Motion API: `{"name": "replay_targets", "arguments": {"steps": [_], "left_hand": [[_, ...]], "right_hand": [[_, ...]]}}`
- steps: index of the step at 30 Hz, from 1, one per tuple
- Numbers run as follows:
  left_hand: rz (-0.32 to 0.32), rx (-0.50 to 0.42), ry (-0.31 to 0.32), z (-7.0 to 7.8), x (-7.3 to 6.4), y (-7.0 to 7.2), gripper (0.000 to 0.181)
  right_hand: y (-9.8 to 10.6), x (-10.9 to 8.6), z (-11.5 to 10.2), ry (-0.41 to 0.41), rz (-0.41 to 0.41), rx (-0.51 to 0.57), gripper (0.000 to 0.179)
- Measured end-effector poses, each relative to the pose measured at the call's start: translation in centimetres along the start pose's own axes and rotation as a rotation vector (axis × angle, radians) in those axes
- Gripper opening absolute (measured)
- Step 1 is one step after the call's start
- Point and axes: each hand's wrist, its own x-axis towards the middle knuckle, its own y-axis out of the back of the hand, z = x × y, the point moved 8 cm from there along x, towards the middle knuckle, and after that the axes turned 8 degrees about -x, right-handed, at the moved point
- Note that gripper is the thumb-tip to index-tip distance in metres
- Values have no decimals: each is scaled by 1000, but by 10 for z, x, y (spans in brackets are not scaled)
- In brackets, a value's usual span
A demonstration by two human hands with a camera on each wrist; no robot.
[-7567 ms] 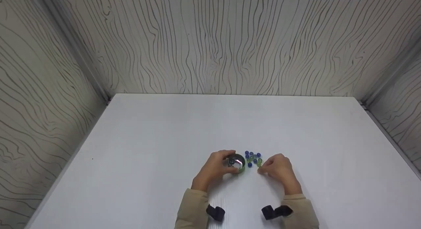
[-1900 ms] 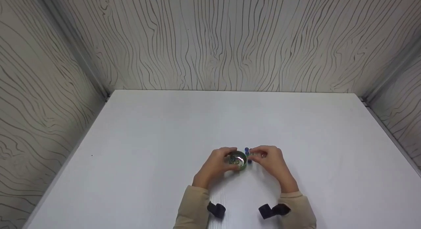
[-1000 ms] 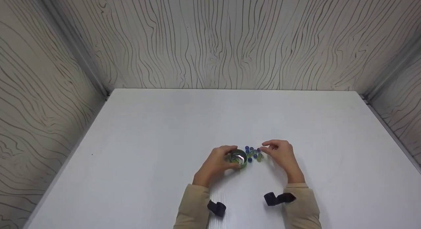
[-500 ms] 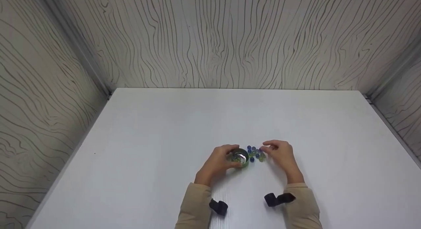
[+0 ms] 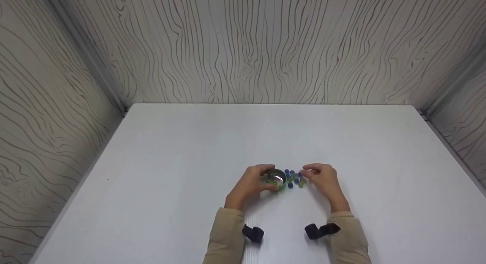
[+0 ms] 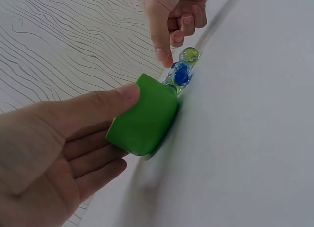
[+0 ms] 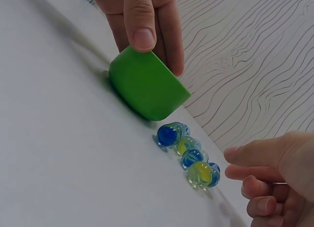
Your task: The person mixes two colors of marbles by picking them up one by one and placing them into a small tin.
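So these marbles (image 7: 192,158) are glass by the look of them, clear with blue and yellow-green swirls, bunched on the table right beside the green bowl (image 7: 147,85). We'd guess they're light, hard and pretty slick, so they'd roll off if we poked one off-center; best to pinch one across its middle with thumb and index fingertip. They probably won't break easily, though we wouldn't fling them. The bowl looks stiff and smooth, likely light too, and we'd hold it by the outer wall below the rim, which is pretty much what our left hand (image 5: 250,180) does, thumb on one side and fingers on the other. It sits about upright, with something yellowish inside. Our right hand (image 5: 324,178) is at the far side of the bunch, thumb and index slightly apart with nothing we can see between them, other fingers loosely curled. Around all that it's white table (image 5: 171,161), our tan sleeves (image 5: 227,230), and a wood-grain wall (image 5: 243,47) behind.
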Motion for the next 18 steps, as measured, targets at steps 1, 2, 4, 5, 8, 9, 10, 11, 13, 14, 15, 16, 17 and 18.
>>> {"name": "replay_targets", "arguments": {"steps": [1, 2, 4, 5, 8, 9, 10, 11, 13, 14, 15, 16, 17, 18], "left_hand": [[4, -7, 7, -1, 0, 0, 61], [6, -14, 11, -2, 0, 0, 62], [9, -19, 8, -3, -1, 0, 62], [11, -22, 5, -3, -1, 1, 62], [10, -19, -10, -3, -3, 1, 62], [12, -16, -12, -3, -3, 1, 62], [13, -11, -14, -3, -3, 1, 62], [14, -4, -17, -2, -4, 2, 62], [17, 7, -18, -2, -4, 2, 62], [18, 11, -19, -2, -4, 3, 62], [18, 12, -19, -3, -4, 3, 62], [19, 11, -19, -3, -5, 3, 62], [20, 12, -21, -3, -5, 3, 62], [20, 11, -21, -4, -5, 4, 62]], "right_hand": [[0, 0, 0, 3, -2, -1, 26], [0, 0, 1, 5, -2, -2, 26], [0, 0, 1, 2, -2, 2, 25], [-1, 0, 1, 0, -1, 5, 25], [-2, 0, 1, -3, -1, 12, 24], [-2, 0, 0, -1, -2, 12, 24], [-3, 0, -1, 5, -1, 10, 24], [-3, 0, -1, 9, 1, 10, 24], [-4, 0, -2, 13, 7, 8, 23], [-4, 1, -1, 12, 9, 7, 23], [-4, 0, -1, 11, 11, 6, 23], [-5, 1, -1, 11, 12, 7, 23], [-5, 1, 0, 8, 8, 8, 23], [-6, 1, 0, 9, 4, 9, 23]]}}
